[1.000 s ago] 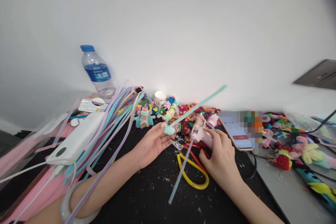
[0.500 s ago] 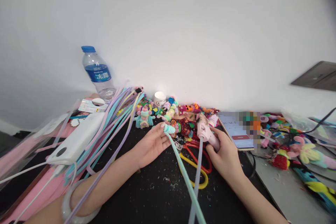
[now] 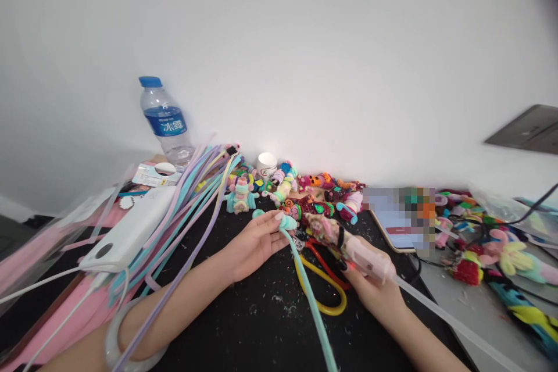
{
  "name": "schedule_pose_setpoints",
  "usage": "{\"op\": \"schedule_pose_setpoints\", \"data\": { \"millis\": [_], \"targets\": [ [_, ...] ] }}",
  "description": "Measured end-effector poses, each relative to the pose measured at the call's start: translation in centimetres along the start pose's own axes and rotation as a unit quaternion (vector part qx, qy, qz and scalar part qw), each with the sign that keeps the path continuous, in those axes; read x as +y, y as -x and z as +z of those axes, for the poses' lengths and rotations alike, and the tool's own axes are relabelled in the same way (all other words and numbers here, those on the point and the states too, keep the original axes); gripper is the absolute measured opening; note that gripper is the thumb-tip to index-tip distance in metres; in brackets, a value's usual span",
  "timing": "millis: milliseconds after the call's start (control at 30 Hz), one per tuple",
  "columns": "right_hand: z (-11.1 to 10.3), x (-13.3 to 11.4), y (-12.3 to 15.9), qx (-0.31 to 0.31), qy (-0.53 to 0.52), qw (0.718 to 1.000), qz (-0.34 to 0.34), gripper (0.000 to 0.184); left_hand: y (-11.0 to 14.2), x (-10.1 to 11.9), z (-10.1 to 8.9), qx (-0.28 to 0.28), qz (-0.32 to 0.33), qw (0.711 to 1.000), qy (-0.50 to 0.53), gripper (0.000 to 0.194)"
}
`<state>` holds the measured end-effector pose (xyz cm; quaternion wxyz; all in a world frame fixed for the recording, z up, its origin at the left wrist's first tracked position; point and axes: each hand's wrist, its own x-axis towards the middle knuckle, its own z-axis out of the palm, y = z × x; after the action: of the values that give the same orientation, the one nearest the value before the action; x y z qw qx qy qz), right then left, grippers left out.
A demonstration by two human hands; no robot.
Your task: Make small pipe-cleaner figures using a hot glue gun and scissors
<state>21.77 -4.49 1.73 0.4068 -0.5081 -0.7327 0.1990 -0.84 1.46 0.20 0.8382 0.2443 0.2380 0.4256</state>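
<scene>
While my left hand [image 3: 257, 247] is pinching the mint coil [image 3: 288, 222] at twelve o'clock, above the black worktop [image 3: 244, 325], my right is wrapping round the pale pink glue gun [image 3: 369, 260] at the coil's four o'clock. The fuzzy coil is looking light and squashable, its wound sides offering the best hold; its slender tail [image 3: 311, 296] is trailing towards five o'clock, probably bending easily. The smooth, rigid gun is likely weighing more.
</scene>
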Motion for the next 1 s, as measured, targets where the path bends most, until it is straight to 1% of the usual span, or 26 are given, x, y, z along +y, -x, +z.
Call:
{"op": "schedule_pose_setpoints", "data": {
  "millis": [133, 267, 500, 633, 1000],
  "targets": [
    [0.2, -1.3, -0.1, -0.062, -0.009, 0.998, -0.001, 0.011, 0.1, -0.1, 0.1, 0.000, -0.002, 1.000, 0.001, 0.012],
    [0.4, -1.9, -0.2, -0.088, 0.022, 0.996, -0.005, 0.012, 0.2, -0.1, 0.3, 0.005, -0.013, 1.000, -0.001, 0.013],
    [0.6, -1.9, 0.1, -0.082, 0.021, 0.996, 0.002, 0.014, 0.2, -0.3, 0.3, -0.008, -0.015, 1.000, 0.004, 0.013],
    [0.6, -1.9, 0.0, -0.086, 0.016, 0.996, 0.002, 0.011, 0.2, -0.3, 0.4, -0.009, -0.018, 1.000, 0.007, 0.012],
    [0.6, -2.1, -0.1, -0.091, 0.025, 0.996, -0.006, 0.013, 0.2, -0.3, 0.5, -0.011, -0.020, 1.000, 0.006, 0.012]
  ]
}}
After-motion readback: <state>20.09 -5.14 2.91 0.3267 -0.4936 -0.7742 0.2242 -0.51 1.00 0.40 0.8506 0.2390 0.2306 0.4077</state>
